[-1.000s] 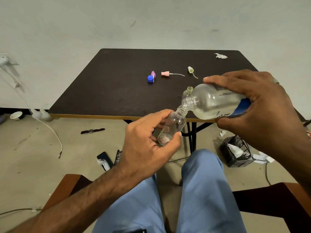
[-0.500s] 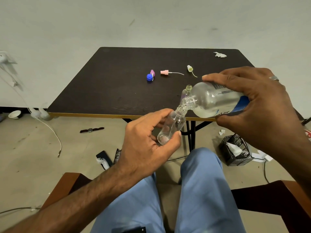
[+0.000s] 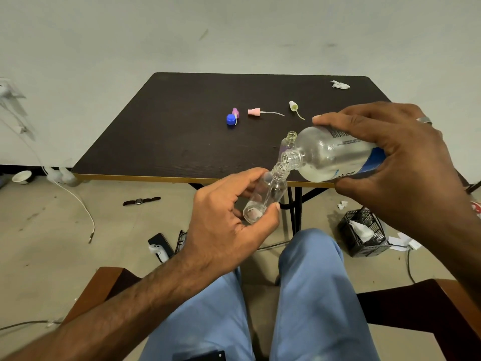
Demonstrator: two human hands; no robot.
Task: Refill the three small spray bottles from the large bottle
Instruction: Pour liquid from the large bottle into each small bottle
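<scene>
your left hand (image 3: 229, 225) grips a small clear bottle (image 3: 263, 198), fingers and thumb curled round its lower half, tilted just off the table's (image 3: 161, 142) near edge. your right hand (image 3: 398, 162) clasps the large bottle (image 3: 330, 155), tipped sideways — its open neck touching the small one's mouth. behind them another open small bottle (image 3: 289, 139) stands on the table; further back lie a blue cap (image 3: 230, 119) and three spray heads — pink (image 3: 254, 111), purple (image 3: 235, 112), yellowish (image 3: 293, 106).

Large bottle (image 3: 330, 155): clear plastic, blue-and-white label, uncapped, tipped nearly on its side, neck touching the mouth of a small bottle. Small spray bottle (image 3: 265, 194): clear, open-topped, tilted, a little liquid at its base, held off the table's near edge. Second small bottle (image 3: 290, 139): clear, uncapped, upright on the table behind the large one.
</scene>
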